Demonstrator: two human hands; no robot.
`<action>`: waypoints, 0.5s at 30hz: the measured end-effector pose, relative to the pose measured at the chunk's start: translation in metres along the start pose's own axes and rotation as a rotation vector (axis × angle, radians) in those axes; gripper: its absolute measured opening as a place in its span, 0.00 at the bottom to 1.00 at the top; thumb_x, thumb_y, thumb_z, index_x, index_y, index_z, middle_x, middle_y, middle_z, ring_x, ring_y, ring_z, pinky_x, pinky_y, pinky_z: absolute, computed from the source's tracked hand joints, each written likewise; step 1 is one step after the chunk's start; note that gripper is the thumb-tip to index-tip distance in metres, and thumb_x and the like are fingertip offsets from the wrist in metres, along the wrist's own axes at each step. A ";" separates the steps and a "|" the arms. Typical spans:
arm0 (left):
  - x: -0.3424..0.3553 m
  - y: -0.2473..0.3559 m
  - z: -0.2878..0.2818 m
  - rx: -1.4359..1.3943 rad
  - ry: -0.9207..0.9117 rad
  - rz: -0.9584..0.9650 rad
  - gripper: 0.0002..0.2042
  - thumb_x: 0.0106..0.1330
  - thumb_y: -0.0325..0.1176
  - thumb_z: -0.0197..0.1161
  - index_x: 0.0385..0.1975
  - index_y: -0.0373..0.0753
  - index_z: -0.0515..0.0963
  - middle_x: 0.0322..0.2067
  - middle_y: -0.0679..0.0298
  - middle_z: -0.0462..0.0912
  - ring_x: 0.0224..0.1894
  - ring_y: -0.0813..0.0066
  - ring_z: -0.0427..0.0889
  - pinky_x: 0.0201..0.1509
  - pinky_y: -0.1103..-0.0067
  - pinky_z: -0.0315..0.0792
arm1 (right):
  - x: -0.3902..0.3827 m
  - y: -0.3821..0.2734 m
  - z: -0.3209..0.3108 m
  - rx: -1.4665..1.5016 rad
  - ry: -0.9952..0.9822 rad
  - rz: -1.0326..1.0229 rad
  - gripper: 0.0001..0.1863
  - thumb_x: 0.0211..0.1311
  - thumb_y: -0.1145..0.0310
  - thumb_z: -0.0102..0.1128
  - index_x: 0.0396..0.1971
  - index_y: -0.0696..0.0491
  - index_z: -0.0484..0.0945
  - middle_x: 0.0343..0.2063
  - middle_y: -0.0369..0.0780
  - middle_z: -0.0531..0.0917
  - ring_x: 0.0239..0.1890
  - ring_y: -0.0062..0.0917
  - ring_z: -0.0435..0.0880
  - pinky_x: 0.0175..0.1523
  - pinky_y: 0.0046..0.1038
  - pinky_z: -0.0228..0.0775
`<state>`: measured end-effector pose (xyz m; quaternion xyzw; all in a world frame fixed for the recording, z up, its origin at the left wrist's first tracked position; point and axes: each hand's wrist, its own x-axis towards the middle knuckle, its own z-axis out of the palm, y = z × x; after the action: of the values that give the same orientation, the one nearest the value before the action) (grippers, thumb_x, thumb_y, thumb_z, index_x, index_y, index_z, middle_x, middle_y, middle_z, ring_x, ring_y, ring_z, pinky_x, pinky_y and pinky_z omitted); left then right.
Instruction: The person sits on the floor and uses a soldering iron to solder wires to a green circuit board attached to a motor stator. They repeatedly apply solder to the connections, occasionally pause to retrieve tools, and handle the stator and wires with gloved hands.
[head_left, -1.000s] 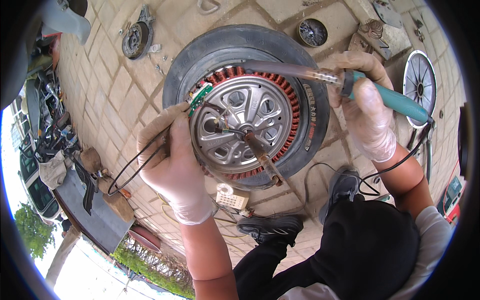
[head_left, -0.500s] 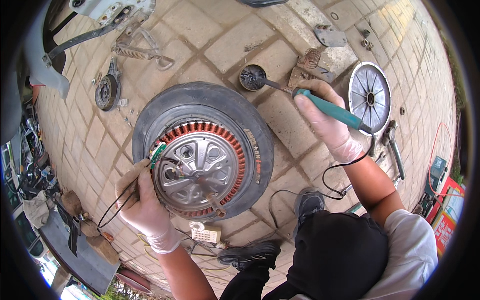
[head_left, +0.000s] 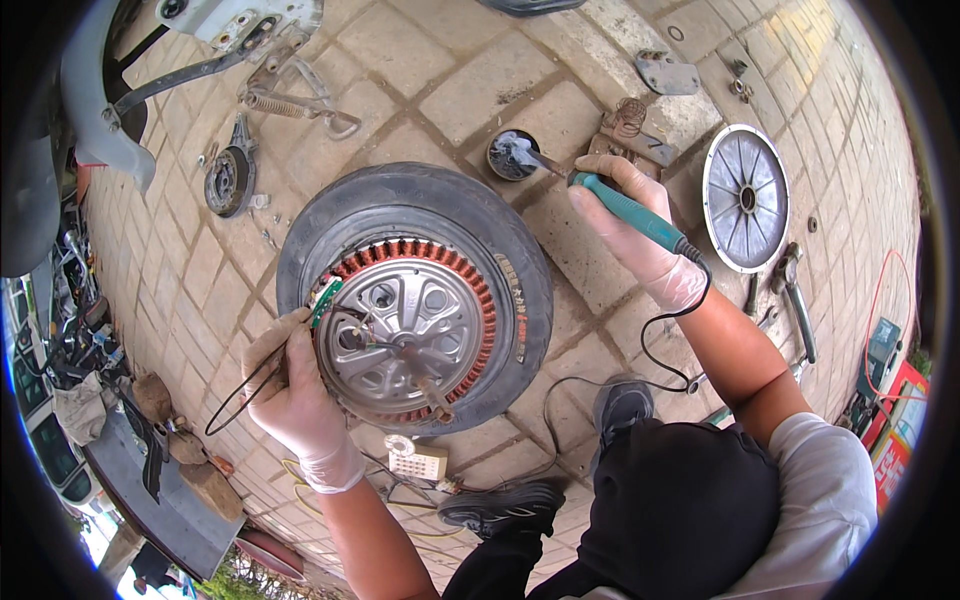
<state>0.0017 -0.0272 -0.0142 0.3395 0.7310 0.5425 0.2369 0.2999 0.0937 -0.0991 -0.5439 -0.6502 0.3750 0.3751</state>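
Observation:
My gloved right hand (head_left: pixel 635 245) grips a teal-handled soldering iron (head_left: pixel 635 210), its tip in a small round tin (head_left: pixel 504 164) of dark material with whitish smoke above. My gloved left hand (head_left: pixel 290 385) is closed at the left edge of the wheel, pinching a small green circuit board (head_left: pixel 326 298) with attached wires; a black wire loop hangs by the fingers. The wheel's tyre (head_left: pixel 420 185) lies flat around a copper-wound stator (head_left: pixel 470 285) on a silver spoked hub (head_left: pixel 410 290), with a rusty axle (head_left: pixel 428 390) sticking up from it.
A round metal cover (head_left: pixel 740 160), hammer-like tool (head_left: pixel 795 305) and rusty bracket (head_left: pixel 635 140) lie right. A housing part (head_left: pixel 228 180) and vehicle frame (head_left: pixel 190 30) are upper left. A beige block (head_left: pixel 418 462) and cables lie by my feet. Scrap parts (head_left: pixel 75 290) line the left.
My right hand has moved the iron from over the stator out to the tin, where smoke now shows. My left hand stays at the board. The view has shifted, showing more paving.

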 end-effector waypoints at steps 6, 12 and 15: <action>-0.001 0.005 0.002 0.053 0.022 0.002 0.06 0.62 0.17 0.59 0.37 0.29 0.77 0.38 0.55 0.84 0.39 0.75 0.81 0.46 0.80 0.76 | -0.003 -0.004 -0.002 0.037 -0.010 0.043 0.15 0.57 0.70 0.66 0.43 0.59 0.78 0.29 0.37 0.82 0.33 0.16 0.78 0.40 0.20 0.72; -0.001 0.003 -0.001 0.043 0.004 -0.035 0.06 0.62 0.18 0.60 0.38 0.30 0.76 0.39 0.54 0.84 0.41 0.76 0.81 0.48 0.80 0.75 | -0.004 -0.008 0.001 0.044 -0.022 0.139 0.16 0.59 0.69 0.65 0.45 0.59 0.77 0.31 0.36 0.82 0.34 0.14 0.76 0.42 0.19 0.71; 0.000 0.004 0.000 0.035 0.005 -0.041 0.06 0.62 0.18 0.60 0.38 0.30 0.76 0.39 0.54 0.84 0.41 0.76 0.81 0.49 0.80 0.75 | -0.005 -0.006 0.003 0.067 -0.023 0.182 0.16 0.59 0.68 0.64 0.45 0.59 0.77 0.31 0.35 0.81 0.34 0.14 0.76 0.42 0.18 0.71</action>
<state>0.0028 -0.0266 -0.0106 0.3270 0.7479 0.5254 0.2401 0.2953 0.0878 -0.0959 -0.5835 -0.5894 0.4354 0.3501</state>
